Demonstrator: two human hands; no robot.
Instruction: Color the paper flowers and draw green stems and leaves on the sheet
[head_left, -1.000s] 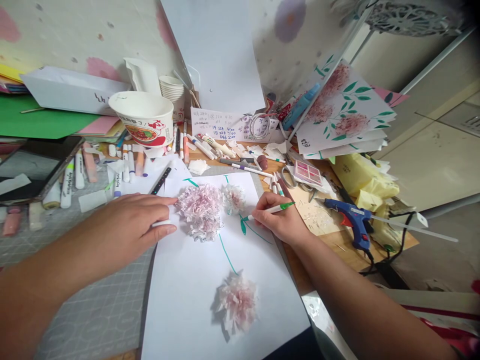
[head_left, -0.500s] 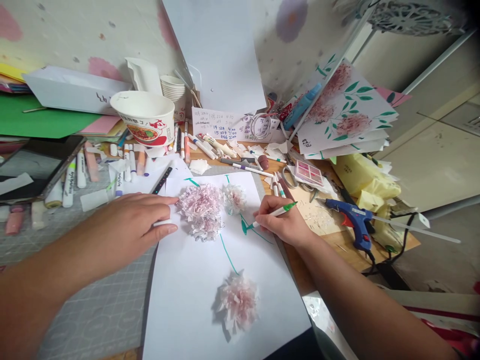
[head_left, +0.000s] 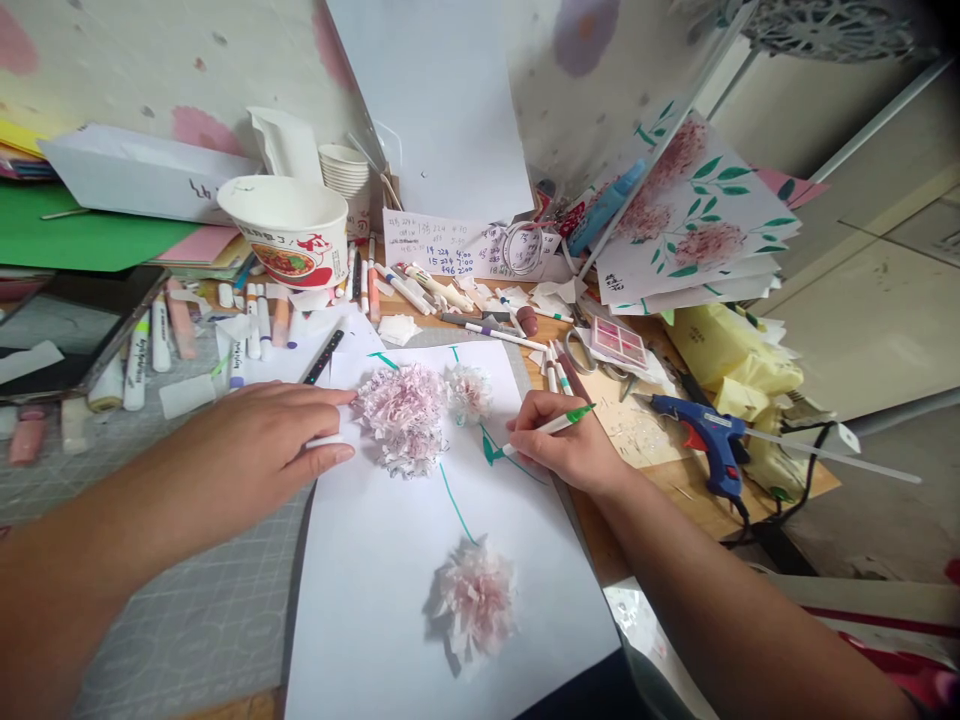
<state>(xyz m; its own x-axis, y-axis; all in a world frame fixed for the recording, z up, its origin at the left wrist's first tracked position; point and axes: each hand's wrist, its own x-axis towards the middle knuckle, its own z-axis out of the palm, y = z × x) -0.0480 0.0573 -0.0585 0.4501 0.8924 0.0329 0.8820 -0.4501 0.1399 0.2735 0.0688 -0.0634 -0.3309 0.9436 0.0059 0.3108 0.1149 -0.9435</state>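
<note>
A white sheet of paper [head_left: 390, 580] lies on a grey cutting mat [head_left: 187, 620]. On it sit a large pink paper flower [head_left: 401, 415], a small one [head_left: 469, 392] beside it and a third [head_left: 476, 598] lower down, joined by green drawn stems. My left hand [head_left: 266, 450] rests flat on the sheet's left edge, fingers stretched out, with a small white cap [head_left: 324, 441] between two of them. My right hand [head_left: 566, 440] pinches a green-ended marker [head_left: 544, 428], its tip on a green leaf drawn at the right of the flowers.
Behind the sheet lie several markers [head_left: 247, 325], a paper noodle bowl [head_left: 289, 235], stacked cups [head_left: 343, 170] and a written note [head_left: 427, 250]. To the right are scissors [head_left: 581, 355], a blue glue gun [head_left: 701, 435] with its cable, yellow paper [head_left: 731, 355] and finished flower pictures [head_left: 690, 225].
The marker tip has shifted slightly along the green leaf and the leaf looks a little more filled in. My left hand has stayed where it was.
</note>
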